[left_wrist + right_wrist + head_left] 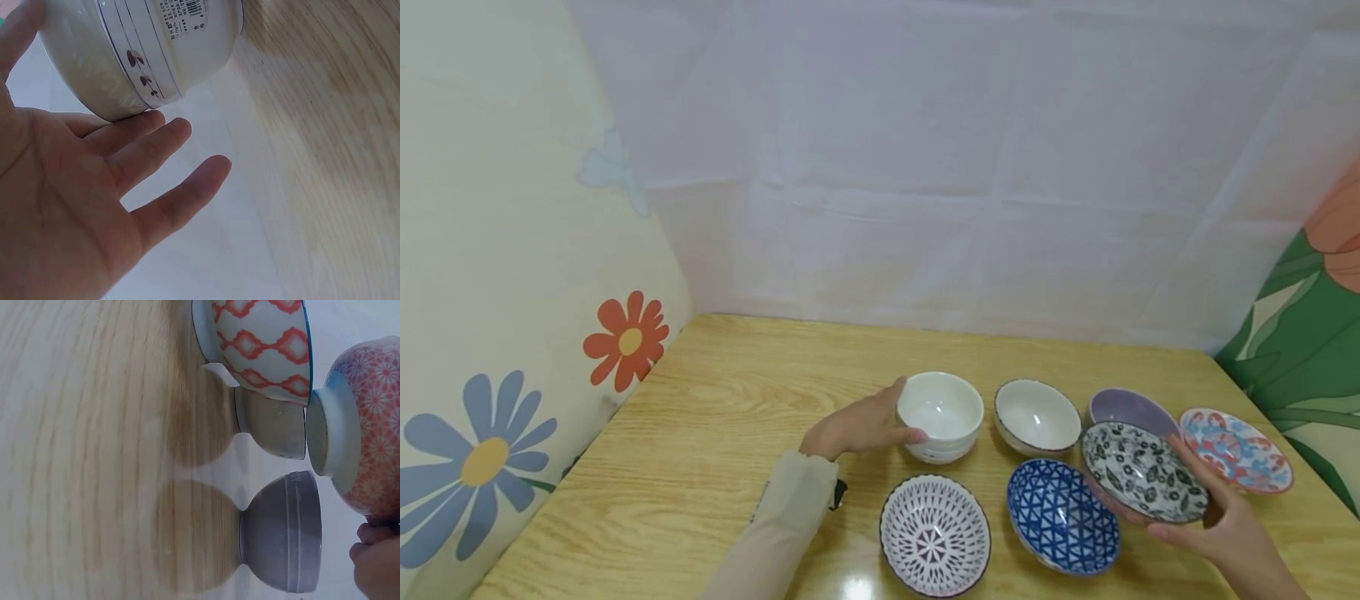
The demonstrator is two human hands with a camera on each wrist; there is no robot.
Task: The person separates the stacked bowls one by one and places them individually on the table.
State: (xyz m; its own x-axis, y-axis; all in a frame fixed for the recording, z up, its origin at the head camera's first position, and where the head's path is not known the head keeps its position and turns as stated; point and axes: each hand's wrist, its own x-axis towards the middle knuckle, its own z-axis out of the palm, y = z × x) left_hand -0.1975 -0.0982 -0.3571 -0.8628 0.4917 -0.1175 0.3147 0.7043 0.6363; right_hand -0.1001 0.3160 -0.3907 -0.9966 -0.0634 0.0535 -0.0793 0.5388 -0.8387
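My left hand (861, 425) is at the left side of a white bowl (940, 408), thumb in front and fingers extended along its far side. In the left wrist view that bowl (169, 56) shows blue lines, small dark leaf motifs and a label, and several fingers are spread below it. My right hand (1225, 517) holds a bowl with a black-and-white floral inside (1142, 471) by its right side, tilted and raised above the table. Its pink flower-patterned outside (381, 425) shows in the right wrist view, where only part of the hand appears.
On the wooden table (722, 400) stand a dark-rimmed white bowl (1037, 417), a purple bowl (1131, 408), a red-and-blue patterned bowl (1236, 450), a blue triangle-patterned bowl (1063, 517) and a purple-and-white patterned bowl (935, 535). A white cloth (925, 167) hangs behind.
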